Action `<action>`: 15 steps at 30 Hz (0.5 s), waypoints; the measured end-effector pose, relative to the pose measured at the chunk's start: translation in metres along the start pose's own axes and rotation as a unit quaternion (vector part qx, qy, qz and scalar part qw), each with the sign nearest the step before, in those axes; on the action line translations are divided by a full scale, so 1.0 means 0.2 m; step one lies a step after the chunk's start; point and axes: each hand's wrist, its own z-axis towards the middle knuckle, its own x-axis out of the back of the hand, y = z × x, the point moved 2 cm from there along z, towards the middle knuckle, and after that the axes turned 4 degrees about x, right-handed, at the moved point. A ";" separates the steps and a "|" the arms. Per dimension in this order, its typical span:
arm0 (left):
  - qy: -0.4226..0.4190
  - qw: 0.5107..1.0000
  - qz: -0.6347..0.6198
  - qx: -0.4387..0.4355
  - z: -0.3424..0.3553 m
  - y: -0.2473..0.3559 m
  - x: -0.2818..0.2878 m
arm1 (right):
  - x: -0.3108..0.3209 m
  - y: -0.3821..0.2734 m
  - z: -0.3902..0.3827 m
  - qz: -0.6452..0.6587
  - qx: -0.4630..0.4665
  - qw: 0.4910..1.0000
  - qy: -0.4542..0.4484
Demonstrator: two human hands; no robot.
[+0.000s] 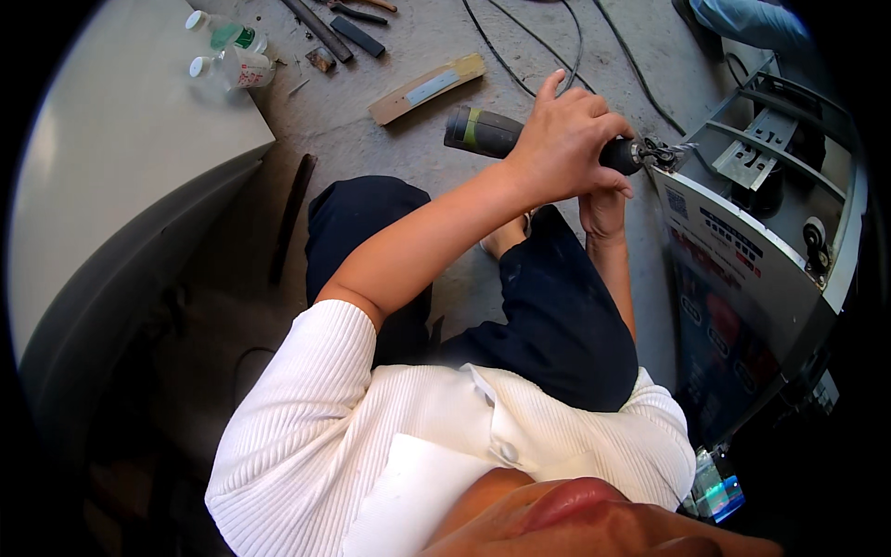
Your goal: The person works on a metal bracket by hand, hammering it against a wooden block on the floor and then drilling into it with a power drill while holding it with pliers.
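A dark power drill (494,133) with a green band near its rear lies level in front of me, its nose to the right. From above, my left hand (571,144) is closed around it, one finger raised off the body. Below it my right hand (603,212) comes up under the drill; its fingers are hidden behind the left hand. The black chuck (623,156) shows past my left thumb. Its metal tip is at the near left corner of a metal-framed unit (742,223), among small metal parts; whether it touches them I cannot tell.
Left stands a pale panel (121,176) with two plastic bottles (243,70). A wooden block (427,88), a dark bar (317,30) and hand tools lie on the concrete floor (390,148). Black cables (640,70) run behind the drill. Another person's leg (752,20) shows far right.
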 end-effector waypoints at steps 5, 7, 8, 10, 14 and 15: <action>0.038 0.999 0.003 0.029 -0.03 0.00 -0.03 | 0.06 0.04 0.01 -0.069 -0.003 0.996 0.048; 0.005 0.999 -0.018 0.032 -0.02 -0.03 -0.02 | 0.06 0.01 0.00 -0.132 0.008 0.991 0.016; -0.012 0.999 -0.029 0.033 -0.02 -0.04 -0.02 | 0.06 0.01 0.00 -0.163 0.015 0.987 0.000; -0.034 0.998 -0.044 0.040 -0.01 -0.06 -0.01 | 0.08 0.02 0.01 -0.189 0.039 0.981 -0.002; -0.012 0.995 -0.065 0.071 -0.03 -0.07 -0.02 | 0.04 -0.01 0.03 -0.250 0.096 0.962 0.057; -0.011 0.988 -0.106 0.109 -0.04 -0.06 -0.04 | 0.01 -0.03 0.04 -0.285 0.106 0.950 0.073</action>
